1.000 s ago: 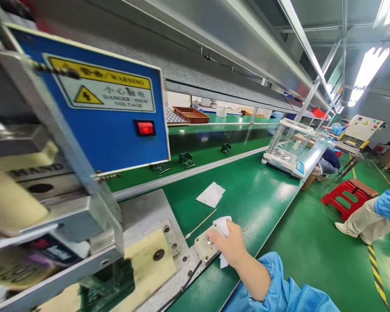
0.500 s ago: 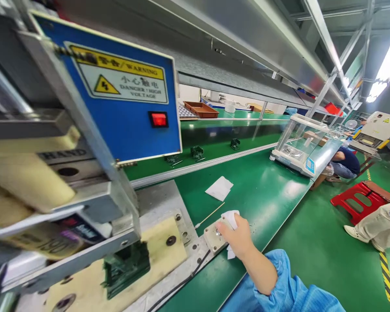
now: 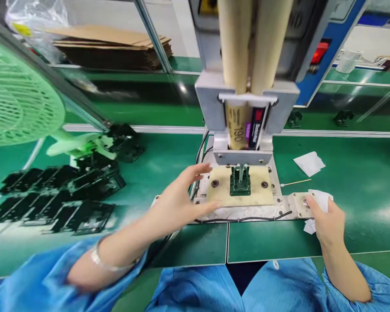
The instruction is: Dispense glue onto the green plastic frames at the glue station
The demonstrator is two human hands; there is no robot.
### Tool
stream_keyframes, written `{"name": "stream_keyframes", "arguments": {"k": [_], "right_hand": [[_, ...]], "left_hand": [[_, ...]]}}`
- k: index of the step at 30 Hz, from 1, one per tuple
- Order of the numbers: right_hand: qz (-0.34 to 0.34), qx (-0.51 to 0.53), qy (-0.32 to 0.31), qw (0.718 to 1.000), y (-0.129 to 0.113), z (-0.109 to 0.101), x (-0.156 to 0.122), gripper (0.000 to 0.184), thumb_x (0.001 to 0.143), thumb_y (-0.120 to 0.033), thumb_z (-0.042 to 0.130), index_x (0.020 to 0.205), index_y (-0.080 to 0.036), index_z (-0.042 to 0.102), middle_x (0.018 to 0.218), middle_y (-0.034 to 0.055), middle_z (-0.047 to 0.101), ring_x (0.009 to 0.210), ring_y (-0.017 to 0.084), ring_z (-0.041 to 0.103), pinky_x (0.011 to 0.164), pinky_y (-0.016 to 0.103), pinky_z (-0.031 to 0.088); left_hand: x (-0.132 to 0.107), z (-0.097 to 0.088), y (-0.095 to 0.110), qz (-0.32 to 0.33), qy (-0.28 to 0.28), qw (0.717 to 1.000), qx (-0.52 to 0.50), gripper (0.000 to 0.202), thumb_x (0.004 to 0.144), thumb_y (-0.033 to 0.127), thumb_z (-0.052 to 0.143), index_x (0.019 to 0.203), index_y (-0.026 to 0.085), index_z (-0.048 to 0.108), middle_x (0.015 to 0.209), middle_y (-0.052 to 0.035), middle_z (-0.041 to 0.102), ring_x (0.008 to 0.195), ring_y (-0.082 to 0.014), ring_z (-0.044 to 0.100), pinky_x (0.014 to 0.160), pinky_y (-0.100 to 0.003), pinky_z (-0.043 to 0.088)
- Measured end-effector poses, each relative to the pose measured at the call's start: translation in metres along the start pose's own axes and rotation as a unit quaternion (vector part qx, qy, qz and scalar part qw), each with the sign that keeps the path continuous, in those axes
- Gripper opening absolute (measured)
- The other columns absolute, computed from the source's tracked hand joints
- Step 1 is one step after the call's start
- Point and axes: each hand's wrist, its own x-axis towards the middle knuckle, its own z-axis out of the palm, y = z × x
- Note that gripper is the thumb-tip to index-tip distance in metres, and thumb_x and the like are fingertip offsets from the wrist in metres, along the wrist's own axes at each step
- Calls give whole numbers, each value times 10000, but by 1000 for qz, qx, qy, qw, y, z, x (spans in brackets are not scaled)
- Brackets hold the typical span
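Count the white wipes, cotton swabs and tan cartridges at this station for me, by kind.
White wipes: 2, one flat on the bench, one in the right hand
Cotton swab: 1
Tan cartridges: 2
Total: 5

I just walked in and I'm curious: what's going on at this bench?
A person's right hand holds a white cloth against the grey metal plate under a machine's tan cylindrical cartridges. Their open left hand is beside the cream base plate, which carries a dark green fixture.
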Motion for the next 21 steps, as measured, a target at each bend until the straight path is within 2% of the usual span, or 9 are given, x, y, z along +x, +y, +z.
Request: {"name": "stream_keyframes", "arguments": {"k": [3,7,11,14,18,21], "right_hand": [[-7,-3,13,1000,12,9,0,611,590,-685,743,836,-126,723,753,81,671,704,254,605,610,328,452],[-18,15,13,1000,27,20,3,611,597,-687,746,841,-127,726,758,81,673,704,246,604,616,327,459],[-28,19,10,999,31,23,4,584,603,-668,752,826,-129,724,754,82,673,684,238,599,601,325,459],[-24,29,8,999,28,21,3,576,600,-658,758,829,-130,725,750,83,675,695,243,609,606,323,468],[-28,31,4,999,28,20,3,557,626,-644,767,832,-128,723,775,87,680,709,239,615,604,310,473],[-31,46,0,998,32,24,6,570,631,-634,783,865,-118,723,799,92,682,711,232,609,612,310,468]], "left_hand": [[31,32,-5,32,-83,995,-54,980,600,602,848,1362,201,380,1404,-122,423,1260,-328,451,1131,-525,354],[53,52,-23,39,-124,987,-93,771,645,532,820,1243,160,505,1223,-121,545,1135,-320,527,1095,-543,380],[54,51,-19,17,-151,973,-171,686,663,438,845,1193,139,530,1240,-118,551,1175,-299,521,1140,-498,350],[49,45,-8,-36,-185,955,-231,668,659,421,874,1159,126,544,1204,-125,579,1163,-300,536,1123,-487,375],[32,38,-1,-131,-200,933,-268,685,666,516,895,1140,129,588,1114,-118,612,1103,-295,563,1003,-411,469],[9,37,-4,-188,-265,884,-335,591,729,569,856,1059,119,660,1035,-117,630,962,-241,602,815,-270,511]]}}
